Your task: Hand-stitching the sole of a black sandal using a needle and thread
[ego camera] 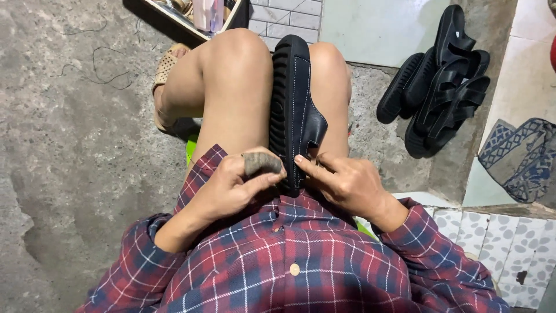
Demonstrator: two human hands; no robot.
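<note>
A black sandal (294, 110) with white stitching stands on its edge, wedged between my bare knees, ridged sole facing left. My left hand (234, 184) grips the sandal's near end at the sole side; a worn grey-brown guard (262, 163) covers one finger there. My right hand (346, 181) rests against the sandal's upper, index finger pointing at the stitched edge near the strap. Whether the right hand pinches a needle or thread is too small to tell. My sleeves are red and blue plaid.
A pile of black sandals (443, 81) lies on the floor at the right. A patterned blue-grey cloth (521, 156) sits at the far right. Loose dark threads (104, 64) lie on the concrete at the left. A shelf edge (191, 20) is ahead.
</note>
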